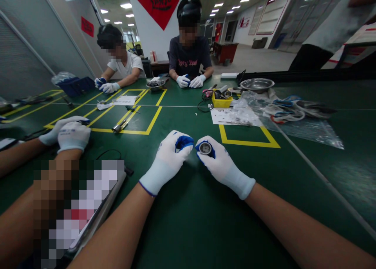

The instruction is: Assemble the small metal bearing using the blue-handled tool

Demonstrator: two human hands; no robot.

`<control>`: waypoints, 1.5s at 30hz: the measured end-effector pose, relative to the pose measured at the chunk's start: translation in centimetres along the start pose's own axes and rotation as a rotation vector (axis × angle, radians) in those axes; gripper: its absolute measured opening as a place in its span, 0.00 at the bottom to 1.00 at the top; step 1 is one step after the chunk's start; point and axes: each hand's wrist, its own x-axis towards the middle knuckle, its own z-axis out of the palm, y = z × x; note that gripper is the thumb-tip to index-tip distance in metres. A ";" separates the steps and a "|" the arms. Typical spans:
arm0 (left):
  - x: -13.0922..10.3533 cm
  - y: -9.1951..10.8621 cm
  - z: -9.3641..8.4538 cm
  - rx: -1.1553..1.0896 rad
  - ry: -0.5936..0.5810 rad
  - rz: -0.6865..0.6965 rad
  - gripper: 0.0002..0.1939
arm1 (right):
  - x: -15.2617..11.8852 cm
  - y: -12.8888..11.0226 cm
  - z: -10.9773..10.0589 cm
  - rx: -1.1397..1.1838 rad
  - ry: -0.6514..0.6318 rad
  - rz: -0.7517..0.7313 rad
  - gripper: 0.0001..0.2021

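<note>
My right hand (221, 164), in a white glove with a blue palm, is wrapped round a short, round metal part (205, 148). The part's open end faces up towards me, showing a dark inside with a lighter disc. Close beside it on the left is my left hand (169, 157), gloved the same way. Its fingers curl in and meet the thumb, leaving a blue-lined hollow; whatever the fingertips hold, if anything, is hidden. A small gap separates the two hands, which are over the green table (188, 229).
Beyond my right hand are a yellow bin (222, 102) of parts, a steel bowl (257, 84), plastic bags (314, 132) and loose gloves (302, 107). A metal cylinder (116, 128) lies left, near a co-worker's gloved hands (73, 135). Two more people sit opposite.
</note>
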 end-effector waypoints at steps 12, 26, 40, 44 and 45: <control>-1.0 1.5 -0.5 0.062 -0.128 0.264 0.06 | -0.2 -1.2 -0.2 -0.029 -0.119 -0.044 0.04; -0.9 2.7 -1.2 0.131 -0.302 0.179 0.05 | -0.6 -1.7 0.0 -0.088 -0.229 -0.037 0.04; -1.2 3.3 0.6 0.064 -0.140 -0.129 0.08 | -0.4 -0.9 0.4 -0.239 -0.105 -0.005 0.08; -1.2 3.3 0.4 -0.119 -0.194 -0.182 0.05 | -0.5 -1.0 0.4 -0.265 -0.100 -0.012 0.07; -1.2 3.3 0.3 -0.150 -0.197 -0.201 0.05 | -0.5 -1.0 0.4 -0.274 -0.100 -0.008 0.07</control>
